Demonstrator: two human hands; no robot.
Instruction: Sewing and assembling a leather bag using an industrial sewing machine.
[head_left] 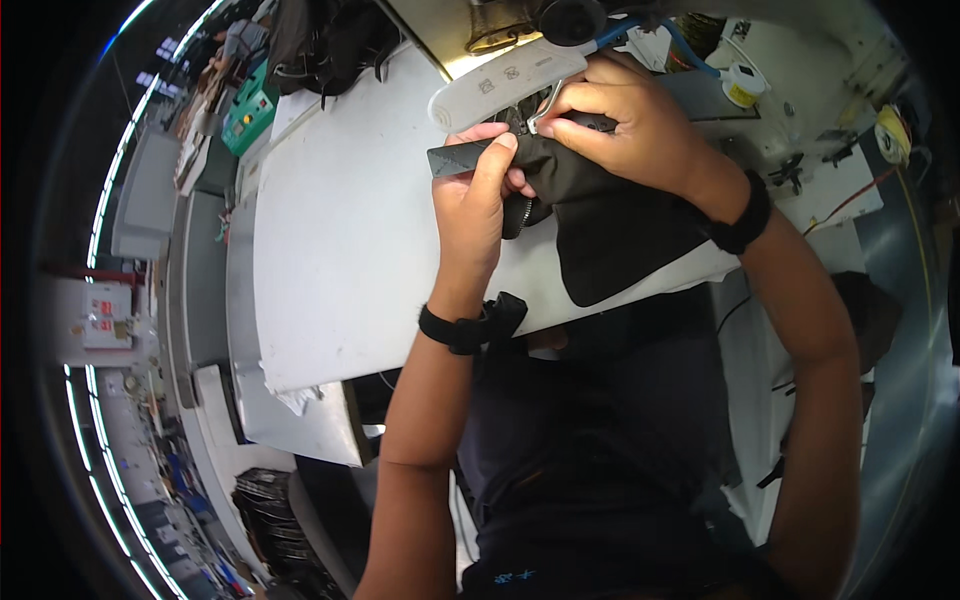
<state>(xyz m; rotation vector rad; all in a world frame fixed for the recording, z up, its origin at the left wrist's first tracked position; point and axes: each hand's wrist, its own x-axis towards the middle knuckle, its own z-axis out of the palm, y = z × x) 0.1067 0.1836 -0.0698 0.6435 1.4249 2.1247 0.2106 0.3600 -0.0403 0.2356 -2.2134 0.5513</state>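
Observation:
A dark olive-black fabric piece (625, 225) lies across the near edge of the white worktable, its lower flap hanging toward me. My left hand (478, 185) is closed on its left end, thumb on top. A flat dark grey strip (455, 160) sticks out leftward from that grip, and a zipper edge with teeth (527, 213) shows below the fingers. My right hand (625, 115) pinches the fabric close to the left fingertips. Beside its thumb and forefinger is a thin bent metal piece (550, 100); whether the hand holds it I cannot tell.
Above my hands reaches the white rounded arm of a machine (505, 88), with a lit area behind. The white tabletop (340, 230) spreads left. A black bag (335, 45), a green box (250, 110) and a thread spool (742, 85) stand around. A person (240, 42) is far left.

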